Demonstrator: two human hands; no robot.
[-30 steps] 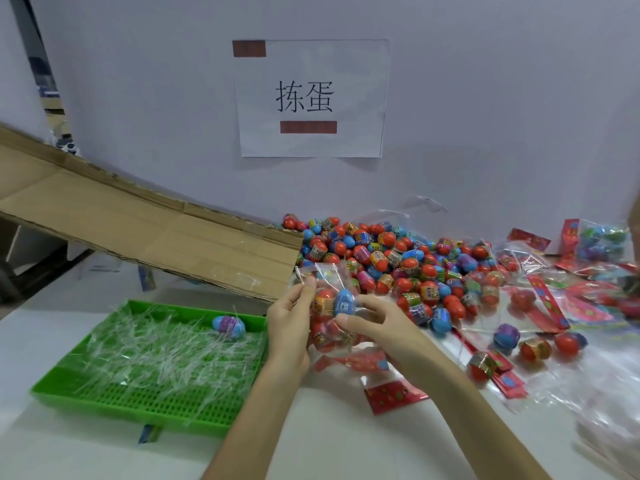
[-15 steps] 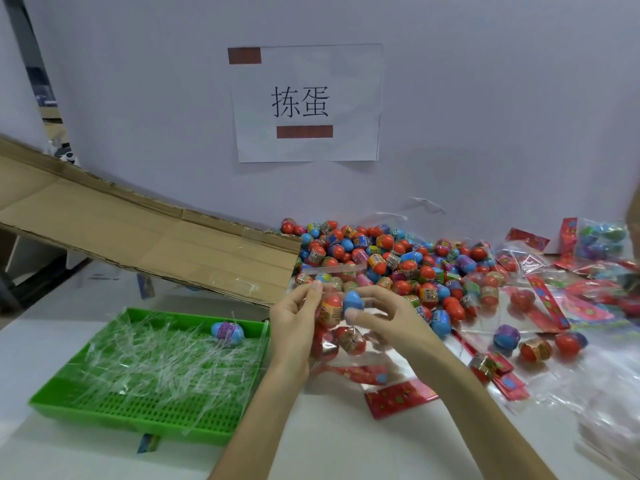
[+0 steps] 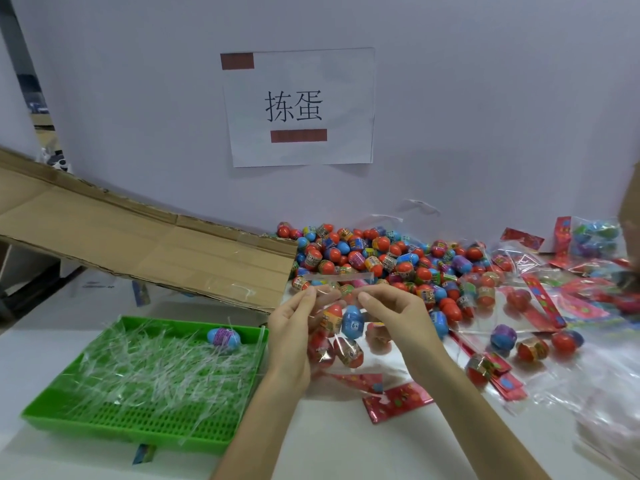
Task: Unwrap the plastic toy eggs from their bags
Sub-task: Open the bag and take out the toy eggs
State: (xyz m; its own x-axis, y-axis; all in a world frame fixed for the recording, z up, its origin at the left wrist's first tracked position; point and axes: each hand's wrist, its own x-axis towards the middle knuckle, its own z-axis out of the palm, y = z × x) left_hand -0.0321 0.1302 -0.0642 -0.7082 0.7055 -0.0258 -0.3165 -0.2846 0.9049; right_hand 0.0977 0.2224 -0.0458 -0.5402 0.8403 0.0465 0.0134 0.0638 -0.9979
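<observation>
Crinkly clear bag [image 3: 341,297] (glossy oval eggs [image 3: 352,322])

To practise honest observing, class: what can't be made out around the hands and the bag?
- Head view: egg count in the clear bag; left hand and right hand cover part.
- Head view: brown object at right, cut off by the frame edge.
- Head view: print on the bagged blue egg, too small.
</observation>
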